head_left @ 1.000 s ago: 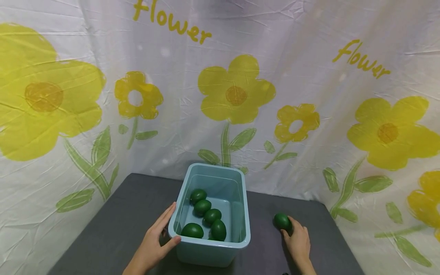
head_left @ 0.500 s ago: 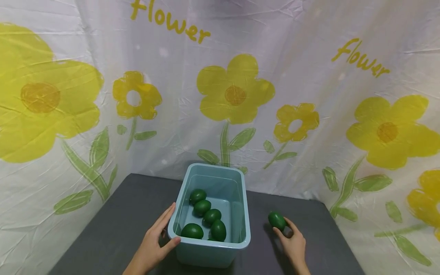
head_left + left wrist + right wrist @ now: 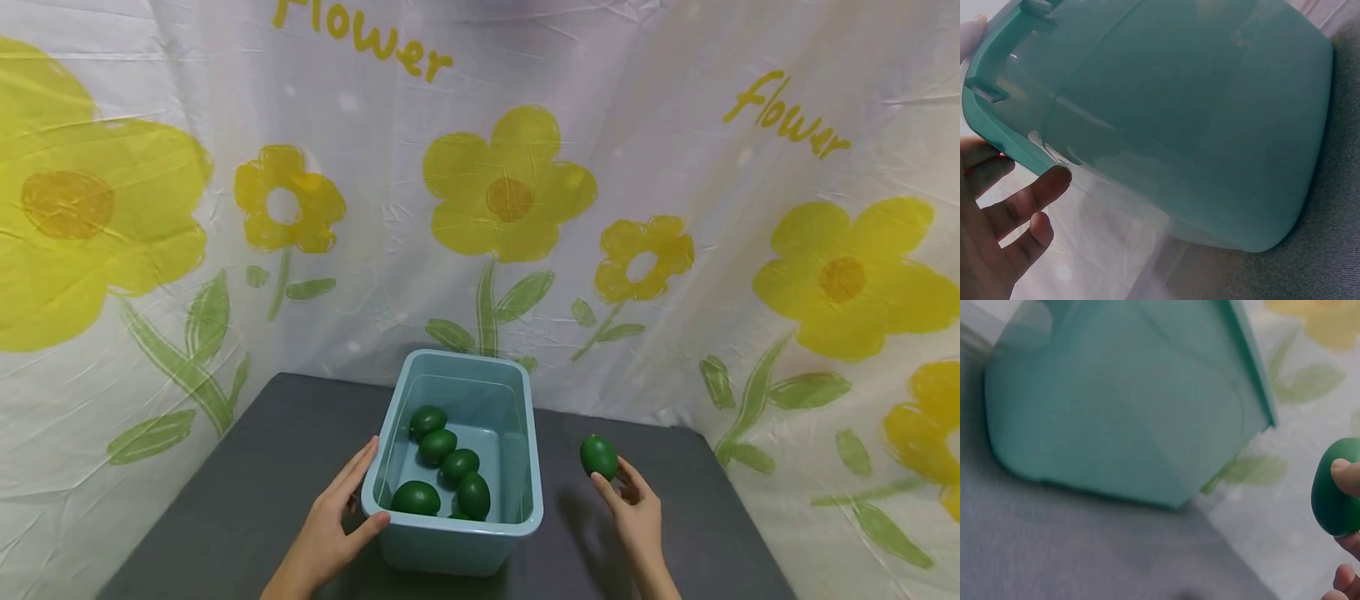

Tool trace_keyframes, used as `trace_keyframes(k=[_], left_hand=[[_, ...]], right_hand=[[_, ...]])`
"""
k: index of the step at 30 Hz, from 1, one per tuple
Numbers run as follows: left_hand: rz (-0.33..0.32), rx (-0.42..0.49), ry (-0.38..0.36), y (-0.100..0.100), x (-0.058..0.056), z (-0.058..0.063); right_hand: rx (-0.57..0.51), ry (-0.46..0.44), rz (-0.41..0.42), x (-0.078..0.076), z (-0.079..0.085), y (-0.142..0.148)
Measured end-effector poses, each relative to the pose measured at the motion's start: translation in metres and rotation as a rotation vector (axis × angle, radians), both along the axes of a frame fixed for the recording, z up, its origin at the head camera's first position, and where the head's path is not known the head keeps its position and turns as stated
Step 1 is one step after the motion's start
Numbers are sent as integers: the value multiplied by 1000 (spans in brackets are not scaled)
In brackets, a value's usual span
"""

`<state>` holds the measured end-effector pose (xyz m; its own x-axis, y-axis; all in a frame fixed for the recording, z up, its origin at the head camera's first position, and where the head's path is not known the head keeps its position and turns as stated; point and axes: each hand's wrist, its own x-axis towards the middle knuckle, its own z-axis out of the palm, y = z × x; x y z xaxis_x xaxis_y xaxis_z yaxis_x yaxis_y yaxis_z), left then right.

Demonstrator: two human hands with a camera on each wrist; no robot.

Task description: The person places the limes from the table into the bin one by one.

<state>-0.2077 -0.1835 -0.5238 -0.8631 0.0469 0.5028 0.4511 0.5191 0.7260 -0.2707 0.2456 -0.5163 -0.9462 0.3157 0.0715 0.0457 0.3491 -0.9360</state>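
Note:
A dark green avocado (image 3: 597,457) is held up above the table by my right hand (image 3: 637,515), pinched between thumb and fingers. In the right wrist view the thumb lies across the avocado (image 3: 1330,503) at the right edge. Left of it stands a light teal plastic bin (image 3: 442,548) with several green avocados (image 3: 437,447) on its floor; one is mostly hidden behind the front rim. My left hand (image 3: 324,523) rests at the bin's front left corner, thumb on the front rim and nearly straight fingers along the left side. Its loosely bent fingers (image 3: 1029,200) show beside the rim.
The bin and both hands are over a dark grey table (image 3: 315,417). A white cloth curtain (image 3: 390,250) printed with yellow flowers hangs close behind the table and along both sides. A shadow falls on the table below the right hand.
My right hand has lifted the avocado off the table and carried it slightly left and up, tilting it more upright. The left hand and the bin keep their places; the head view has shifted a little.

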Motion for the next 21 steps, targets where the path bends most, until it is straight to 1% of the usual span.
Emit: trace_keyframes(k=[4, 8, 11, 16, 21], left_hand=[[-3, 2, 0, -1, 0, 1], [-4, 1, -7, -1, 1, 0], [-3, -1, -12, -1, 2, 0], [-6, -3, -16, -1, 0, -1], [-6, 0, -17, -2, 0, 0]], right_hand=[[-30, 25, 16, 3, 14, -9], [-26, 54, 18, 10, 26, -17], [-42, 68, 21, 13, 33, -23], [-87, 95, 26, 15, 42, -31], [-89, 142, 31, 15, 46, -40]])
